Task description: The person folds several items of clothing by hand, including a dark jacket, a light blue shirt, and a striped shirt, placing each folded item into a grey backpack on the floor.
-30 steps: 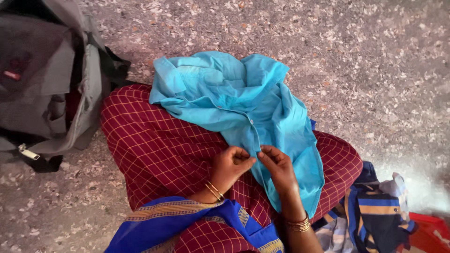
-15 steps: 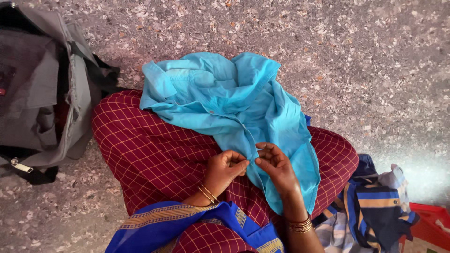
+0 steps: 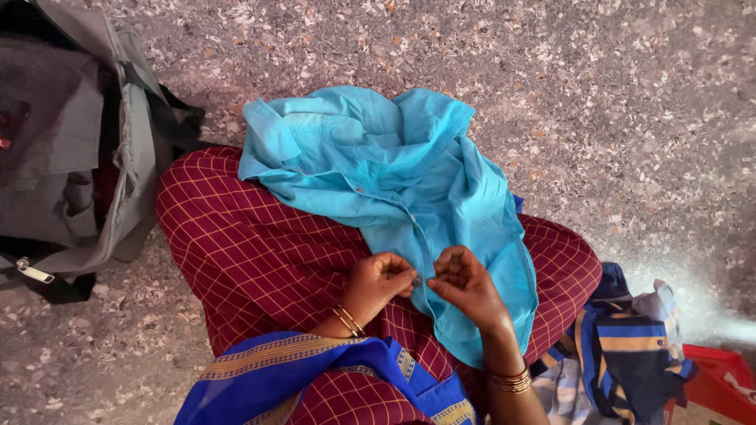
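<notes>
Bag [image 3: 71, 149]: grey, open, lying at far left on the speckled floor [image 3: 614, 118], close beside the knee.
Left hand [image 3: 383, 282]: fingers curled shut, pinching the shirt's front edge.
Shirt [image 3: 394, 181]: blue, crumpled across the lap, collar end spilling onto the floor.
Right hand [image 3: 465, 285]: fingertips closed on the same edge, just beside the left.
Striped clothes [image 3: 630, 354]: heaped at lower right.
Open room: bare floor above and right.

Maroon checked sari [image 3: 260, 260]; gold bangles [image 3: 508, 382]

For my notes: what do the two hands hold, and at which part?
Both the left hand and right hand pinch the blue shirt at its front button edge.
</notes>
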